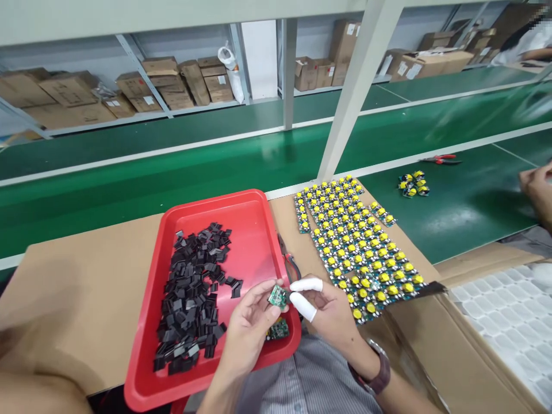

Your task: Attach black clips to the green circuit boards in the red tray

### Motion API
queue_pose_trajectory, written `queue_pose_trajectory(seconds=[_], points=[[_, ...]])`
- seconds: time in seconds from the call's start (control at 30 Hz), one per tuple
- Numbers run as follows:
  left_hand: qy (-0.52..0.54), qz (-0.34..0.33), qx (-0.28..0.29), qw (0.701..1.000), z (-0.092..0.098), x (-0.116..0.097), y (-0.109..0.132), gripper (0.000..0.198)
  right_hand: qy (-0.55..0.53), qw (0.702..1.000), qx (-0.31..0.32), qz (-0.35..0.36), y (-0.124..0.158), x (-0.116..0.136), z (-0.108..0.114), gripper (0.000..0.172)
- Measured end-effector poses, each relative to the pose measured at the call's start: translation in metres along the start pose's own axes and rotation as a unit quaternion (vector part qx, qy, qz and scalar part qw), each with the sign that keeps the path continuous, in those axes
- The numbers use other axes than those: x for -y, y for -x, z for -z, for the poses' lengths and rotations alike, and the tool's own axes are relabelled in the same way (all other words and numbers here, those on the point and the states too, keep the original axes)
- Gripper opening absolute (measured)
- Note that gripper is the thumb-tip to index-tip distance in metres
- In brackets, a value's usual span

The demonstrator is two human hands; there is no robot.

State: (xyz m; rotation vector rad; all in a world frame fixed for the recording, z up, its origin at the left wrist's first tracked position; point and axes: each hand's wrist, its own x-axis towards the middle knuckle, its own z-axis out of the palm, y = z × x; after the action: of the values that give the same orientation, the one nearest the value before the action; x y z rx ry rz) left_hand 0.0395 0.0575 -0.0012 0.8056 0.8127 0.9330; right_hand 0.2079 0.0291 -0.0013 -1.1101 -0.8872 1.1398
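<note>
My left hand [250,328] pinches a small green circuit board [276,296] above the near right corner of a red tray [254,230]; a second green board [278,329] shows under its fingers. My right hand [325,307], with white finger cots on thumb and forefinger, is curled right beside that board, fingertips almost touching it; I cannot tell whether it grips anything. A pile of small black parts [192,293] fills the tray's left half. To the right lies a sheet of green boards with yellow caps [357,241].
Brown cardboard [86,282] covers the bench. Behind it runs a green conveyor belt [172,167] with a few yellow-capped boards [413,184] and red pliers [440,159]. A white post [345,115] rises behind the tray. White compartment trays [509,322] at right. Another person's hand [537,187] at far right.
</note>
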Motion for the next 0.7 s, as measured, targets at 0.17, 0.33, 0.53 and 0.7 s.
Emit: queue_pose_trajectory(seconds=[0.17, 0.33, 0.53, 0.7], points=[[0.007, 0.014, 0.005, 1.000, 0.000, 0.000, 0.001, 0.026, 0.052, 0.996, 0.005, 0.068, -0.001, -0.002, 0.005, 0.019], [0.009, 0.037, 0.042, 0.998, 0.002, 0.000, 0.003, 0.044, 0.125, 0.982, 0.028, 0.138, 0.001, 0.002, 0.006, 0.027], [-0.004, 0.051, 0.054, 0.997, 0.008, 0.008, 0.004, 0.045, 0.165, 0.967, 0.053, 0.185, 0.005, 0.011, 0.005, 0.035], [-0.037, 0.057, 0.029, 0.997, 0.010, 0.011, 0.003, 0.044, 0.191, 0.963, 0.072, 0.177, 0.005, 0.016, 0.006, 0.032]])
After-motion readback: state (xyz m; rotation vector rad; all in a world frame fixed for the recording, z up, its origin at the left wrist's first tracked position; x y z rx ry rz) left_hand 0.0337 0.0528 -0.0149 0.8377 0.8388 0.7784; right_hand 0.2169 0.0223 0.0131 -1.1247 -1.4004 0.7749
